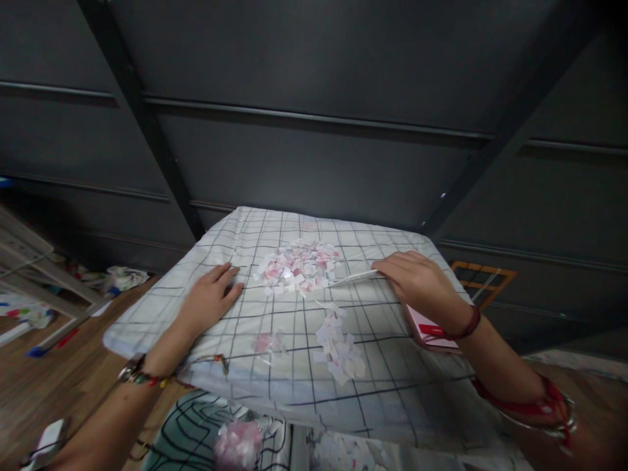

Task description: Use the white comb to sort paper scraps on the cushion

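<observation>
My right hand point(417, 278) grips a thin white stick-like tool point(360, 276); its exact kind is unclear. The tool's tip reaches the right edge of a pile of small white and pink paper pieces point(299, 265). Left of that pile, my left hand point(209, 297) lies on the checked cloth point(235, 350) with its fingers spread and nothing in them. Nearer to me is a smaller heap of white pieces point(343, 353). A clear plastic bag with something pink point(267, 343) lies to the left of this heap.
A pink and red flat item point(429, 327) lies under my right forearm at the table's edge. Below the front edge are a pink bundle point(238, 445) and a container of paper pieces point(343, 451). A dark panelled wall point(304, 163) stands behind the table.
</observation>
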The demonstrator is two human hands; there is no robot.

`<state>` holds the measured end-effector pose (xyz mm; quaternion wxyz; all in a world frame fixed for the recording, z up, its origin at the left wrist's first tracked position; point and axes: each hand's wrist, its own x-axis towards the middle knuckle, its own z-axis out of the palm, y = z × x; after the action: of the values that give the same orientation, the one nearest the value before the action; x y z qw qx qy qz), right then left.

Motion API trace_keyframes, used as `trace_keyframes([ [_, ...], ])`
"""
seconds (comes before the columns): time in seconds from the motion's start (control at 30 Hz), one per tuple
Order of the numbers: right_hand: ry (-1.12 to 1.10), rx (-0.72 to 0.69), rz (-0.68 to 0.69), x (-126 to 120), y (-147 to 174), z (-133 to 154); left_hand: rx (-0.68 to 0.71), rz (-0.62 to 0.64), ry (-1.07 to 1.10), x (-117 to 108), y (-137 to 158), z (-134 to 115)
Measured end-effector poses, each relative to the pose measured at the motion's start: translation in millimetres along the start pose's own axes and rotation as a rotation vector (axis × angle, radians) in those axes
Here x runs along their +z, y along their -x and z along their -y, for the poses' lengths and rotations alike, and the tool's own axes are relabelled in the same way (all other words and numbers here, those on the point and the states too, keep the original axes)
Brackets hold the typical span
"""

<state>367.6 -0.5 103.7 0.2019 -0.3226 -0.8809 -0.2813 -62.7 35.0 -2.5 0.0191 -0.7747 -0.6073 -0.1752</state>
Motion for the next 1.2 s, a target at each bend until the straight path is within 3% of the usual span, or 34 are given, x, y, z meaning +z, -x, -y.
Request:
trace_keyframes([
  [0.17, -0.005, 0.004, -0.012, -16, 8, 1, -0.005, 0.012, 0.002, -3, 0, -3],
  [0.33, 0.024, 0.097, 0.000, -9, 10, -1, 0.004, 0.002, 0.004, -3, -1, -3],
  [0.47, -0.004, 0.060, 0.031, -8, 10, 3, 0.006, -0.009, 0.009, -2, -1, -3],
  [0.7, -0.137, 0.065, 0.088, -31, 23, 8, 0.002, 0.012, 0.015, -3, -2, -4],
  [0.87, -0.036, 0.112, 0.040, -24, 15, 13, 0.011, -0.023, 0.005, -2, -2, -4],
  [1.0, -0.036, 0.077, 0.112, -17, 11, 17, 0.005, -0.018, 0.000, -1, -2, -4],
  [1.2, -0.141, 0.085, 0.082, -32, 23, 14, -0.001, 0.015, -0.012, -1, -3, -2],
])
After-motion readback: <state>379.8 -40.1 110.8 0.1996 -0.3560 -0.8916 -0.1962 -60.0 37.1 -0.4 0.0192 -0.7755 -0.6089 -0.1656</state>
